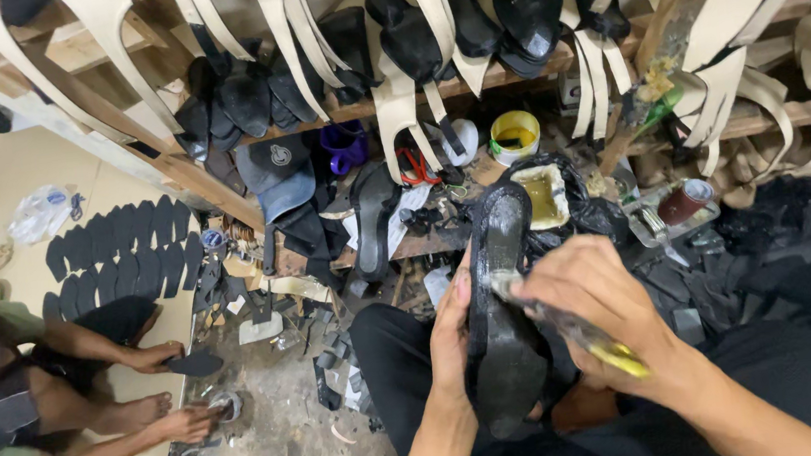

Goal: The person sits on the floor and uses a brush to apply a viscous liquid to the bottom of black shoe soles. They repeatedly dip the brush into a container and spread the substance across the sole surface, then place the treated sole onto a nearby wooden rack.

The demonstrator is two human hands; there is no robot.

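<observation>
I see my left hand (450, 328) wrapped around the edge of a black shoe sole (502, 308), holding it upright over my lap. My right hand (596, 304) grips a yellow-handled brush (574, 329), its tip touching the sole's glossy surface.

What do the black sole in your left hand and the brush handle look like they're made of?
Black sole: seemingly rubber or similar, matte dark with a wet sheen near its top, likely glue. Brush handle: probably plastic, glossy yellow at the end, smeared with residue.
</observation>
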